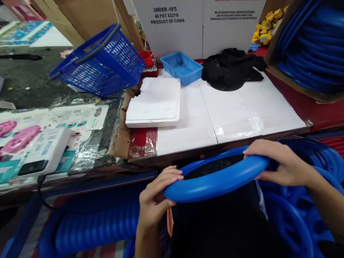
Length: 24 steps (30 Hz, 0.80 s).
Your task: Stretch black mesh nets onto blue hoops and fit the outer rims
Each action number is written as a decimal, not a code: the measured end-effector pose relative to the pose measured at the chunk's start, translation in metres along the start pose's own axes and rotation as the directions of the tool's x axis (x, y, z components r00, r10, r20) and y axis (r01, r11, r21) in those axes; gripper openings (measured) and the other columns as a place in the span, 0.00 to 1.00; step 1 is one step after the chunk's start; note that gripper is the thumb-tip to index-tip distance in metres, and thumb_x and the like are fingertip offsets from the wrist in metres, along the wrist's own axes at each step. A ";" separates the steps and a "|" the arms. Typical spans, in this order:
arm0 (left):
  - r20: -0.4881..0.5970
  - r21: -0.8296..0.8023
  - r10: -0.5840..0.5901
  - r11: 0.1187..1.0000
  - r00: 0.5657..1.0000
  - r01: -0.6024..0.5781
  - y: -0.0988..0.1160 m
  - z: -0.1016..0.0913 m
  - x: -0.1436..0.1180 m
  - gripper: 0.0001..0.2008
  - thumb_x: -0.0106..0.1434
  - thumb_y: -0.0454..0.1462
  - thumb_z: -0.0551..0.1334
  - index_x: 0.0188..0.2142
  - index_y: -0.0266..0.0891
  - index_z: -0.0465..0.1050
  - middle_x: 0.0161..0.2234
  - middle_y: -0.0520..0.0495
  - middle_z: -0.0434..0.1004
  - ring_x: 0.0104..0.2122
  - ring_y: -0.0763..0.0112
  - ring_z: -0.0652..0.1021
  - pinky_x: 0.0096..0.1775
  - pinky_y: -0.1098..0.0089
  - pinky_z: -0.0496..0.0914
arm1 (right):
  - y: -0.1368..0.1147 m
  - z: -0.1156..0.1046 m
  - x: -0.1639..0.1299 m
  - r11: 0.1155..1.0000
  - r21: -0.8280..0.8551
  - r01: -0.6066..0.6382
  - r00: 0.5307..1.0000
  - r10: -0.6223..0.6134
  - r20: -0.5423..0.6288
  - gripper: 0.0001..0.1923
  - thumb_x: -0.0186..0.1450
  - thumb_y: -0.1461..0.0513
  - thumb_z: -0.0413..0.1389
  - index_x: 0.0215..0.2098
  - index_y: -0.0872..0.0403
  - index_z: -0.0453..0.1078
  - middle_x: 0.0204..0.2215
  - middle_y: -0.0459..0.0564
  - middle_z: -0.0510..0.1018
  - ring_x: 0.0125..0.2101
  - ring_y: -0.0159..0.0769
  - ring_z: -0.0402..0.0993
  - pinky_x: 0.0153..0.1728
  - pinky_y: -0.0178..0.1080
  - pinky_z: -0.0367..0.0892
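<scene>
We hold a blue plastic ring (217,180) flat and level just below the near edge of the table (230,117), one hand at each end. Our left hand (155,200) comes up from below with the wrist bent, fingers curled over the ring's left rim and clasping it. Our right hand (281,161) reaches in from the right, forearm angled down toward the corner, fingers wrapped over the top of the right rim, thumb hidden beneath. More blue rings (90,229) lie stacked to the left, and others to the right under our forearm. On the table sit a white foam lid (154,104), a small blue tray (181,67) and a black cloth (230,69).
</scene>
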State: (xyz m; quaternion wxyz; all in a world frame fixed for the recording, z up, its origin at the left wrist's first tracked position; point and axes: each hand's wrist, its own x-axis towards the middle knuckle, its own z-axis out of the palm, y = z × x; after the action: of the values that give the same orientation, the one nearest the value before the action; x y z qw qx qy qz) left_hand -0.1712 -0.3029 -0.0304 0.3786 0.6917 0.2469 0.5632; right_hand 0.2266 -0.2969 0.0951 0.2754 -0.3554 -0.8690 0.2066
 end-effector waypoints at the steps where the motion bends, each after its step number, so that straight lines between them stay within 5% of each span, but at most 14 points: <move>1: 0.014 -0.007 -0.045 0.999 0.999 0.046 -0.003 -0.005 0.000 0.22 0.70 0.47 0.71 0.59 0.43 0.81 0.50 0.37 0.87 0.53 0.45 0.84 0.60 0.42 0.75 | 0.005 0.002 0.000 1.000 0.000 0.019 1.000 -0.019 -0.009 0.29 0.71 0.57 0.68 0.67 0.48 0.70 0.51 0.54 0.85 0.49 0.46 0.83 0.51 0.46 0.78; 5: 0.099 0.205 -0.176 0.967 0.979 0.153 0.015 0.002 0.016 0.24 0.70 0.43 0.72 0.63 0.42 0.77 0.56 0.34 0.84 0.57 0.46 0.82 0.59 0.50 0.77 | 0.013 0.020 0.006 0.999 -0.021 0.049 0.998 -0.050 -0.046 0.29 0.70 0.56 0.68 0.66 0.50 0.70 0.49 0.54 0.85 0.46 0.44 0.84 0.48 0.44 0.79; 9: 0.287 0.534 -0.157 0.846 0.945 -0.021 0.047 0.034 0.056 0.34 0.69 0.48 0.74 0.69 0.42 0.71 0.56 0.36 0.84 0.53 0.52 0.85 0.57 0.58 0.78 | 0.010 0.037 0.016 0.995 -0.080 0.062 0.998 -0.063 -0.007 0.29 0.72 0.54 0.67 0.67 0.51 0.68 0.48 0.56 0.86 0.44 0.46 0.85 0.44 0.45 0.81; 14: 0.376 0.576 -0.066 0.798 0.924 -0.178 0.046 0.047 0.078 0.29 0.70 0.49 0.72 0.65 0.40 0.75 0.46 0.40 0.86 0.41 0.61 0.86 0.44 0.67 0.80 | -0.002 0.046 0.023 0.983 -0.152 0.100 0.995 -0.103 -0.012 0.30 0.74 0.53 0.65 0.69 0.52 0.66 0.50 0.60 0.86 0.45 0.48 0.86 0.44 0.47 0.82; 17: 0.307 0.493 -0.044 0.862 0.951 -0.119 0.029 0.019 0.059 0.27 0.68 0.47 0.75 0.62 0.42 0.78 0.46 0.41 0.86 0.42 0.61 0.86 0.44 0.66 0.80 | -0.004 0.039 0.020 0.994 -0.091 0.062 0.998 -0.064 -0.015 0.32 0.73 0.55 0.65 0.71 0.51 0.64 0.57 0.61 0.84 0.53 0.51 0.84 0.53 0.51 0.81; 20: 0.074 0.313 -0.012 0.950 0.997 -0.012 0.009 -0.018 0.026 0.29 0.62 0.52 0.78 0.58 0.45 0.81 0.44 0.42 0.86 0.40 0.58 0.85 0.42 0.62 0.81 | 0.009 0.026 0.013 0.999 0.012 -0.044 0.999 0.044 0.009 0.30 0.72 0.57 0.66 0.69 0.49 0.66 0.57 0.59 0.83 0.54 0.49 0.83 0.55 0.51 0.80; 24: -0.171 0.022 -0.112 0.993 0.979 0.118 -0.011 -0.047 -0.003 0.30 0.56 0.62 0.76 0.51 0.53 0.79 0.33 0.54 0.79 0.31 0.66 0.81 0.41 0.59 0.81 | 0.032 0.020 0.007 0.972 0.215 -0.098 0.995 0.094 0.028 0.24 0.70 0.56 0.68 0.62 0.49 0.72 0.54 0.55 0.84 0.51 0.46 0.84 0.52 0.46 0.79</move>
State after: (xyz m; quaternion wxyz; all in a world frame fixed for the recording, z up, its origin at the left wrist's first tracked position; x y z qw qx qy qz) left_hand -0.2164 -0.2873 -0.0378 0.3769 0.6319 0.3268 0.5932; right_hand 0.2260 -0.2735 0.0642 0.2945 -0.3630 -0.8256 0.3161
